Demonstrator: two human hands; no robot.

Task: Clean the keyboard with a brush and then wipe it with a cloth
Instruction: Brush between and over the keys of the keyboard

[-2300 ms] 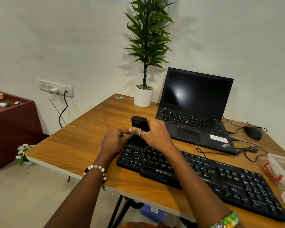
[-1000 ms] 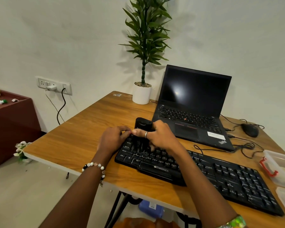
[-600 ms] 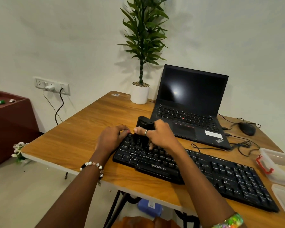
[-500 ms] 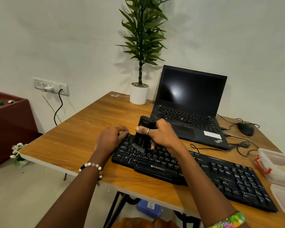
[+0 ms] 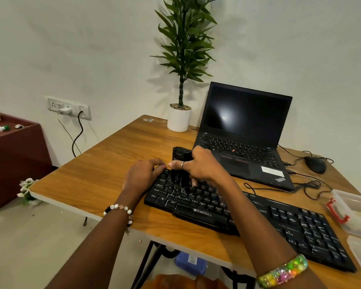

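A long black keyboard lies slantwise on the wooden table. My right hand grips a black brush held upright, its bristles down on the keys at the keyboard's left end. My left hand rests on the keyboard's far left corner, fingers curled over its edge, fingertips close to the brush. No cloth is in view.
An open black laptop stands behind the keyboard, a white-potted plant to its left. A mouse and loose cables lie at the right. Clear plastic boxes sit at the right edge.
The brush has moved a little across the left keys, tilting and then standing upright again. My left hand has stayed on the keyboard's corner.
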